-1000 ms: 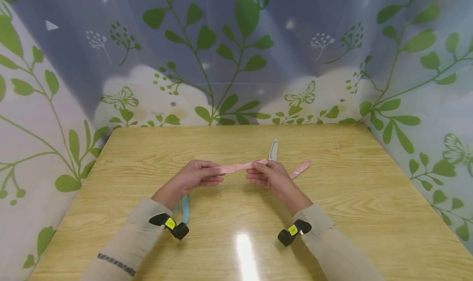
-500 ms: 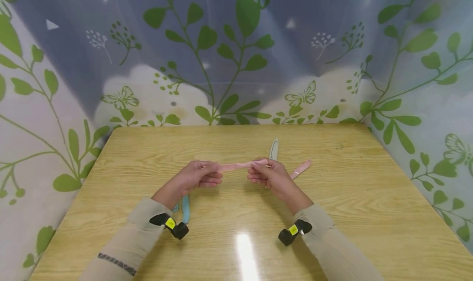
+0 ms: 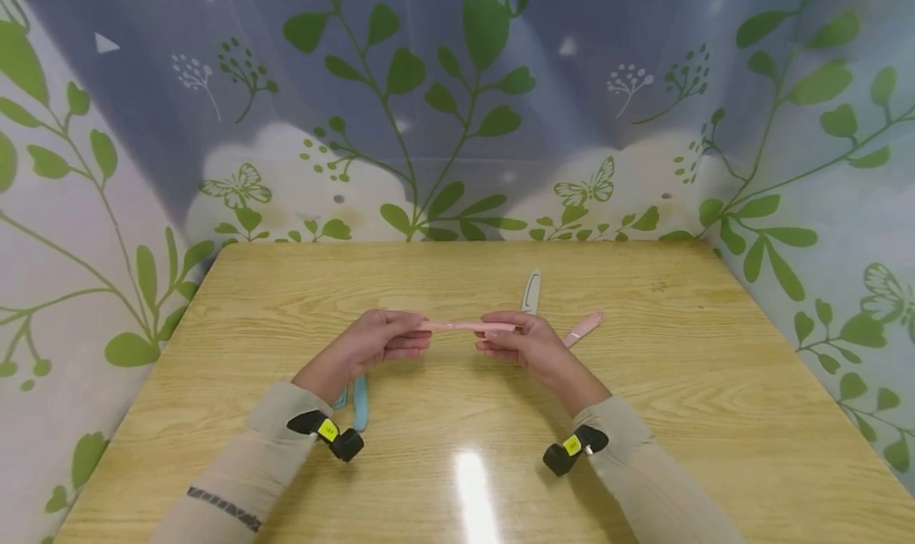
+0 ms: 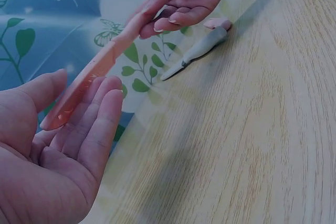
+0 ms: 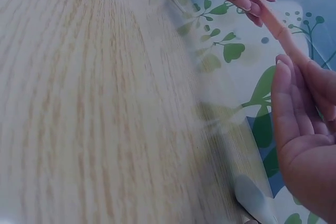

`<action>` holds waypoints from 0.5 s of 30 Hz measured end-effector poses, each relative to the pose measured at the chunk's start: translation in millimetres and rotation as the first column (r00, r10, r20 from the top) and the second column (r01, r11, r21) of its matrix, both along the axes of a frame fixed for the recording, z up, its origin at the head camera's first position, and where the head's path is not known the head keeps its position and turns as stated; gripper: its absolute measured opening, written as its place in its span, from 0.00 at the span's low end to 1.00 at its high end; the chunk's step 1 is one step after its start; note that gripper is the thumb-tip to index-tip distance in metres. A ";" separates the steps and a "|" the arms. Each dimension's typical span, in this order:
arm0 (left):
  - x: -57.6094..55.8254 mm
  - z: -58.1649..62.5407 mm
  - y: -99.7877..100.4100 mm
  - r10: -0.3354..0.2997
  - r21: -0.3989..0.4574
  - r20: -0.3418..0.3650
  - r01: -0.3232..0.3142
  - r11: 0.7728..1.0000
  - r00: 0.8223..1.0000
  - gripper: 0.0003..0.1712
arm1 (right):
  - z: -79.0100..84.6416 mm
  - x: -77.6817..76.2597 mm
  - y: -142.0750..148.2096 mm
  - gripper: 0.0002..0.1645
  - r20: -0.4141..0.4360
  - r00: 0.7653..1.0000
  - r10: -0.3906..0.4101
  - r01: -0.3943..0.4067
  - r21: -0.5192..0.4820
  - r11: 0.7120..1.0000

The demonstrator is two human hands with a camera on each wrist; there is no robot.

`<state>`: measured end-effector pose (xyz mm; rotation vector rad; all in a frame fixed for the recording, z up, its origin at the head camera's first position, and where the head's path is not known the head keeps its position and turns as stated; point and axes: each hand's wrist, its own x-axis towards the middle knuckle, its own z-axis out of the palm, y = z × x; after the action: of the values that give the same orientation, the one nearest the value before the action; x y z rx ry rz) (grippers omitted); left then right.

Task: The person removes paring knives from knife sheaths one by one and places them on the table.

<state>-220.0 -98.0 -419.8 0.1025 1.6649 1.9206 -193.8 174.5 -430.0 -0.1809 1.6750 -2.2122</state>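
Observation:
A slim pink knife in a pink sheath [image 3: 461,326] is held level above the table, with a seam near its middle. My left hand [image 3: 377,341] pinches the sheath end between thumb and fingers. The right hand [image 3: 527,347] grips the other end, the handle. In the left wrist view the sheath [image 4: 86,80] shows small slots and runs down into the left palm, the other fingers extended beneath it. The right wrist view shows the handle [image 5: 290,46] running under the right thumb. The two ends are partly hidden by the fingers.
Behind the right hand lies a pale grey sheathed knife [image 3: 531,291]. To its right is another pink, slim piece [image 3: 584,328], partly covered by the hand. A light blue curved item [image 3: 360,405] lies under the left wrist. A leaf-patterned curtain [image 3: 457,131] surrounds the wooden table [image 3: 457,464].
The pink knife has turned about its length, from showing its flat side to nearly edge-on. The right fingers and thumb have shifted on the handle. The left hand has hardly moved.

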 end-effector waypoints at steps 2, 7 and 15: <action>0.3 0.3 0.4 -0.006 0.003 -0.008 0.006 1.000 1.000 0.22 | 0.2 0.6 0.3 0.25 0.009 1.000 0.001 -0.001 -0.002 1.000; 0.5 -0.3 1.1 -0.013 -0.003 -0.017 0.013 1.000 1.000 0.21 | 1.0 1.3 -0.8 0.30 0.034 0.999 -0.006 0.007 -0.044 0.999; 1.3 0.1 2.1 -0.004 0.027 -0.005 0.004 1.000 1.000 0.21 | -2.4 1.1 -10.2 0.30 0.092 0.994 -0.067 0.078 -0.123 0.989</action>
<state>-218.7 -95.8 -419.7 0.1219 1.6409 1.9422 -192.7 164.4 -432.4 -0.0546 1.5194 -2.3460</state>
